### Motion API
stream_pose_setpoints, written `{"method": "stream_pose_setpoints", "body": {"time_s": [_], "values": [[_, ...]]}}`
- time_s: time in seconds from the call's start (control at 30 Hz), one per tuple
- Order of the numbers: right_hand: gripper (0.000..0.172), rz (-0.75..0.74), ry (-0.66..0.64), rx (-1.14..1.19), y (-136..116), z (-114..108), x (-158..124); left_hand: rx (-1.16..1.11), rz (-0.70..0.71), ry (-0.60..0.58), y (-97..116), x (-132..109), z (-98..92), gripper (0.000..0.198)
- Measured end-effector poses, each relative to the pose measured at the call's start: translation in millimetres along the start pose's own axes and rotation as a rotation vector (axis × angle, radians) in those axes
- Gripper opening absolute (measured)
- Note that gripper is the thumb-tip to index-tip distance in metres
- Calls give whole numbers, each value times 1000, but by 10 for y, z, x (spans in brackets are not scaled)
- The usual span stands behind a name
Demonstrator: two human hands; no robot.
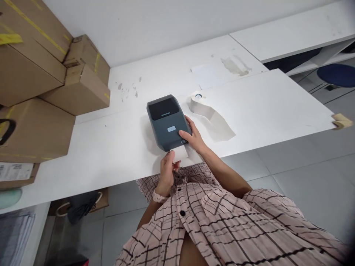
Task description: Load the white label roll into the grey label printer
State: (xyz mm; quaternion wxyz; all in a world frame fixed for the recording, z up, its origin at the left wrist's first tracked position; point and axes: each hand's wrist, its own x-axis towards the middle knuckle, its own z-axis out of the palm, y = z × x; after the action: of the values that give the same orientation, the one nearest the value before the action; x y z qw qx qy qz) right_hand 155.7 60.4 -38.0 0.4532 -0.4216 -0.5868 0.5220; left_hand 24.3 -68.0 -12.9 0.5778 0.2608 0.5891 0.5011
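Observation:
A dark grey label printer (163, 125) sits on the white table near its front edge, with a black window and a light button on top. From its front end hangs a strip of white label paper (181, 153). My left hand (167, 168) is closed on the strip's left edge, thumb on top, just below the printer. Around the printer's front right corner wraps my right hand (194, 137), its thumb on the lid and its fingers along the side. Beside them a roll of label paper (198, 101) stands on the table, its loose end trailing toward the front right.
Stacked cardboard boxes (55, 129) occupy the table's left end. A flat white sheet (209, 75) lies behind the roll. The table's right corner has a tan corner pad (341, 121). A blue stool seat (337, 75) is at far right, and a dark bag (80, 207) is below the table.

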Motion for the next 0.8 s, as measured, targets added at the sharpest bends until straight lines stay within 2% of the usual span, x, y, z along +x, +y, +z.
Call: {"method": "stream_pose_setpoints", "body": {"time_s": [0.07,0.13,0.2,0.27,0.33,0.4,0.5,0.57,0.67,0.8], "values": [[94,-7,-9,-29,-33,5,1,-81,-59,-102,101,42,67,50],[87,-39,19,-125,-125,8,-20,-65,-41,-139,177,81,90,53],[74,-153,97,-305,-271,14,-68,9,12,-119,182,97,63,54],[58,-334,135,-492,-430,27,-136,85,47,-99,122,94,-10,52],[51,-490,64,-628,-552,53,-205,132,63,-84,39,87,-120,50],[51,-559,-35,-737,-610,94,-256,148,113,2,-17,90,-246,46],[46,-561,-85,-845,-614,158,-291,150,290,281,16,124,-381,35],[40,-546,-91,-847,-604,171,-303,166,427,374,106,155,-389,36],[41,-525,-102,-730,-578,110,-347,196,504,269,248,178,-292,52],[61,-377,76,-448,-489,-59,-410,202,485,171,371,164,-156,65]]}}
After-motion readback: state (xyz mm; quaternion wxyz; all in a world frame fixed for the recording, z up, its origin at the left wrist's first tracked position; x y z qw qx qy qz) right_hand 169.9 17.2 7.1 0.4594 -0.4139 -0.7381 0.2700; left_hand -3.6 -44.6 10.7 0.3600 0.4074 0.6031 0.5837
